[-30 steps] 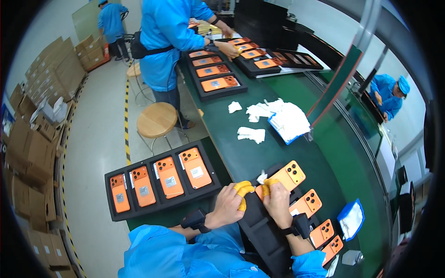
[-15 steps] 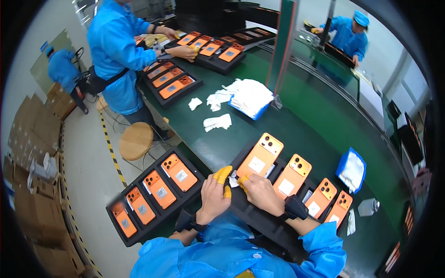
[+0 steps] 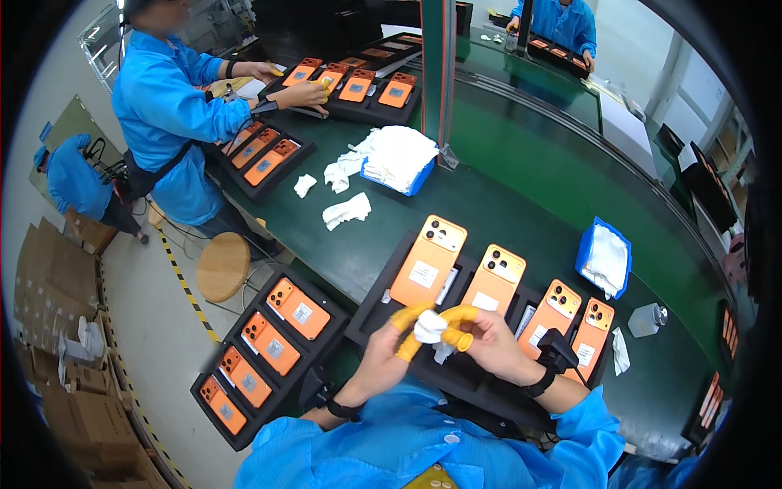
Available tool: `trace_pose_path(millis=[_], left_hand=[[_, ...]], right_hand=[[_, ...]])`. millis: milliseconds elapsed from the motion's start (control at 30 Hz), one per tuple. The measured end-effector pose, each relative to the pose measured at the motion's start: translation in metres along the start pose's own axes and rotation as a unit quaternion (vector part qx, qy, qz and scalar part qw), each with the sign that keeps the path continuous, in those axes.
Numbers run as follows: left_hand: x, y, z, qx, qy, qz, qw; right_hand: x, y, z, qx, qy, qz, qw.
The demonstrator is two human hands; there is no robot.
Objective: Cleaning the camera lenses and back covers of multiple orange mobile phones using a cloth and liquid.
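i see both hands raised together just over the near edge of the black tray (image 3: 383, 314) in front of me. my left hand (image 3: 383, 359) and right hand (image 3: 489, 346) wear yellow finger cots (image 3: 407, 316) on the fingertips, and between them they pinch a small crumpled white wipe (image 3: 429, 328); the fingers of both hands are closed on it from either side, so it sits bunched in the middle, clear of the tray. i judge the cots are there to keep bare skin off the phone backs.

the tray holds orange phones lying camera side up in a row running from left to right: the leftmost orange phone (image 3: 429, 259) is just beyond the wipe, and the second orange phone (image 3: 494, 279) is beside it, with two more further right. each rests in its own slot, apart from its neighbours, which keeps them from rubbing.

at my near left another tray of orange phones (image 3: 269, 346) sits off the edge of the green workbench (image 3: 521, 204). to the right of my tray a blue bin of white cloths (image 3: 604, 257) stands within reach, and near it a small grey bottle (image 3: 648, 319). further off, a pile of white cloths (image 3: 395, 155) lies on the bench. at the far left a co-worker in a blue coat (image 3: 171, 106) bends over more trays.
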State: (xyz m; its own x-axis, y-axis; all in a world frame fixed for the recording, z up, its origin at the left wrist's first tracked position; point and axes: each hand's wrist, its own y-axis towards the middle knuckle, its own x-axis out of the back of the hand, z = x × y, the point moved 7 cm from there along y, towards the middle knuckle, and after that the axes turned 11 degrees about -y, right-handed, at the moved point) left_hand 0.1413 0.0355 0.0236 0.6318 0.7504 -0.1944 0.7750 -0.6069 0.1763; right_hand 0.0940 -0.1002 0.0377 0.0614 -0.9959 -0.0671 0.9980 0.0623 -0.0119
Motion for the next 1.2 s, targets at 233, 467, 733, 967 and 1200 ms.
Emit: trace_pose_path(millis=[233, 467, 733, 967, 1200], left_hand=[[-0.042, 0.009, 0.031, 0.222, -0.235, 0.054, 0.945], [-0.050, 0.015, 0.030, 0.232, -0.183, 0.073, 0.952], [-0.076, 0.007, 0.034, 0.230, -0.104, 0.145, 0.957], [-0.075, 0.033, 0.025, 0.222, -0.181, 0.090, 0.954], [-0.072, 0.053, 0.054, 0.271, -0.391, 0.021, 0.879]], right_hand=[[0.043, -0.039, -0.013, -0.089, 0.023, -0.129, 0.987], [0.057, -0.069, -0.014, -0.112, 0.062, -0.094, 0.987], [0.058, -0.080, -0.009, -0.073, -0.036, -0.040, 0.996], [0.081, -0.087, -0.012, -0.082, -0.004, -0.147, 0.986], [0.099, -0.073, -0.018, -0.121, -0.021, -0.200, 0.972]])
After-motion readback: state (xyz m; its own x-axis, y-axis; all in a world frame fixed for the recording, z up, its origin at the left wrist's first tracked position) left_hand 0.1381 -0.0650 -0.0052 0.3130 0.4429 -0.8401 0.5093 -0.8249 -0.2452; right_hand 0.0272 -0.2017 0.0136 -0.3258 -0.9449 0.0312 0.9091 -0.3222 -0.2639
